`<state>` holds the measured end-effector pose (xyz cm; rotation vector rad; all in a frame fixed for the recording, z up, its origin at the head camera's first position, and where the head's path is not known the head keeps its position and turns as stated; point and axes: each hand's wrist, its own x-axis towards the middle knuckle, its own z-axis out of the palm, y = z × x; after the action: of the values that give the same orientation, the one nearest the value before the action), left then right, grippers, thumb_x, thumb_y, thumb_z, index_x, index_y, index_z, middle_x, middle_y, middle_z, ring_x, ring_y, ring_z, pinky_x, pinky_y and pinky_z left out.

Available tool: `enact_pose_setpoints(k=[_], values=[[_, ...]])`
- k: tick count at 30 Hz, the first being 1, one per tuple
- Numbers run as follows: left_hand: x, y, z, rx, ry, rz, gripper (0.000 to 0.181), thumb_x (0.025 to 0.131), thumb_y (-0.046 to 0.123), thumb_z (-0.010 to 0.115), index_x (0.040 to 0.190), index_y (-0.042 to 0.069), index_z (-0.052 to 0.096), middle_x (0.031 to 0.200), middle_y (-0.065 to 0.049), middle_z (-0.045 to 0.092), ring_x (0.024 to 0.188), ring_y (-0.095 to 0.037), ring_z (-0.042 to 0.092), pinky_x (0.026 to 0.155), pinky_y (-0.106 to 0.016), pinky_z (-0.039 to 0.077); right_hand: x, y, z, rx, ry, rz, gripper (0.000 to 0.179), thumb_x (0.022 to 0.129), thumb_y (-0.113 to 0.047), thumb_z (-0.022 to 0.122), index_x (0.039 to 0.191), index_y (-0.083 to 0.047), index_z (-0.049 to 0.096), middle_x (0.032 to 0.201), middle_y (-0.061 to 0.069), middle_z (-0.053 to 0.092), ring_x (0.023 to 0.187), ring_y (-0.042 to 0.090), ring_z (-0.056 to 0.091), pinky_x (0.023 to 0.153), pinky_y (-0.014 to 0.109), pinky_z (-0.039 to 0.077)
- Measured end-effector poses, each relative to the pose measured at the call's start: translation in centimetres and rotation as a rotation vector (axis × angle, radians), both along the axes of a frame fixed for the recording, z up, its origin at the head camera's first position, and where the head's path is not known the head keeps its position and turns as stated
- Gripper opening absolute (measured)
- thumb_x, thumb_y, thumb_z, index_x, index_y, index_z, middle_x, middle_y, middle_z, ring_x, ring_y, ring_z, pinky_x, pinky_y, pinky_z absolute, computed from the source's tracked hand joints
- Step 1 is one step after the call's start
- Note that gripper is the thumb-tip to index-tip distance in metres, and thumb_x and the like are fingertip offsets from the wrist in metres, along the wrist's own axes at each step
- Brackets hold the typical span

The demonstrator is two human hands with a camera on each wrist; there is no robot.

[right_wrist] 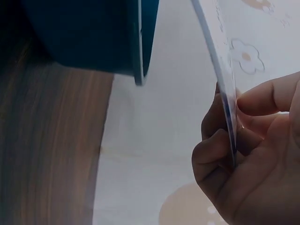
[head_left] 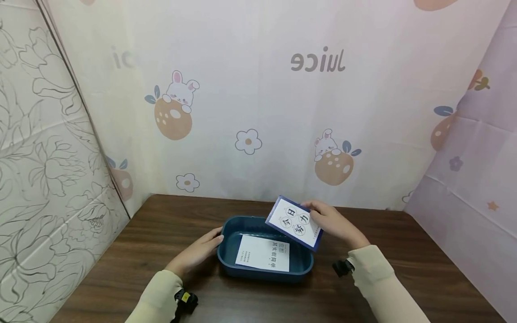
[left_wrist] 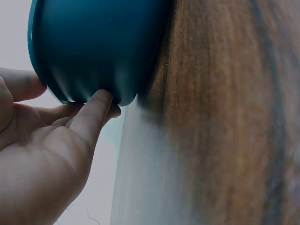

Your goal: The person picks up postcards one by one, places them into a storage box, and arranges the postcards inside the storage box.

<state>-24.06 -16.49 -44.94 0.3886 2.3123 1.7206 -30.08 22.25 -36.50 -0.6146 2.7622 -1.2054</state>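
A dark teal plastic bin [head_left: 264, 276] sits on the table. My left hand [head_left: 199, 252] holds its left end, the thumb at the rim and the fingers against the outer wall [left_wrist: 101, 51]. Inside lies a white-covered booklet [head_left: 264, 253] with dark printed characters. Over the bin's right back corner, my right hand [head_left: 333, 223] pinches a thin notebook [head_left: 292, 222] by its right edge. This notebook has a white cover with a blue border and characters in circles. In the right wrist view it appears edge-on, between thumb and curled fingers.
The dark wooden table [head_left: 169, 220] extends to both sides of the bin. A patterned curtain [head_left: 250, 98] hangs behind its back edge, with more cloth at left and right. Small black cameras [head_left: 186, 300] are strapped to both wrists.
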Motion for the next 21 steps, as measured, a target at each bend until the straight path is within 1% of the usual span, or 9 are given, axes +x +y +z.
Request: enact_pose_setpoints(k=[5,8,12,18,21], values=[[0.1,0.0,0.1,-0.005,-0.005,0.009,0.054,0.110,0.032,0.041,0.156,0.007,0.032,0.159,-0.018,0.031,0.143,-0.039,0.034,0.112,-0.057,0.033,-0.3,-1.3,0.2,0.041,-0.012,0.055,0.032,0.105,-0.012,0.041,0.132,-0.005,0.058,0.115,0.012,0.061,0.090,0.024,0.060,0.077,0.035,0.054],[0.2,-0.1,0.1,-0.006,-0.004,0.008,0.054,0.110,0.032,0.040,0.156,0.007,0.031,0.159,-0.019,0.031,0.143,-0.039,0.034,0.112,-0.058,0.033,-0.4,-2.3,0.5,0.083,0.001,0.091,0.029,0.104,-0.011,0.044,0.128,-0.005,0.060,0.112,0.010,0.063,0.091,0.023,0.060,0.078,0.036,0.055],[0.0,-0.1,0.0,0.002,-0.006,0.000,0.054,0.110,0.031,0.040,0.156,0.006,0.031,0.159,-0.019,0.031,0.143,-0.039,0.033,0.112,-0.057,0.032,-0.4,-3.6,0.8,0.132,0.007,0.130,0.023,0.103,-0.011,0.049,0.120,-0.007,0.063,0.108,0.006,0.064,0.091,0.022,0.060,0.079,0.037,0.056],[-0.1,0.0,-0.1,0.009,-0.004,-0.004,0.053,0.110,0.031,0.041,0.156,0.007,0.032,0.159,-0.018,0.031,0.144,-0.037,0.033,0.113,-0.057,0.032,-0.8,-4.9,0.8,0.149,-0.023,0.165,0.021,0.103,-0.010,0.049,0.117,-0.009,0.064,0.106,0.004,0.065,0.092,0.021,0.060,0.082,0.038,0.055],[-0.2,0.0,-0.1,0.013,0.000,-0.009,0.052,0.110,0.030,0.040,0.157,0.007,0.031,0.159,-0.018,0.031,0.144,-0.038,0.033,0.113,-0.057,0.031,-1.2,-5.4,0.4,0.191,-0.023,0.167,0.021,0.101,-0.010,0.050,0.116,-0.011,0.065,0.106,0.003,0.065,0.090,0.020,0.060,0.081,0.038,0.056]])
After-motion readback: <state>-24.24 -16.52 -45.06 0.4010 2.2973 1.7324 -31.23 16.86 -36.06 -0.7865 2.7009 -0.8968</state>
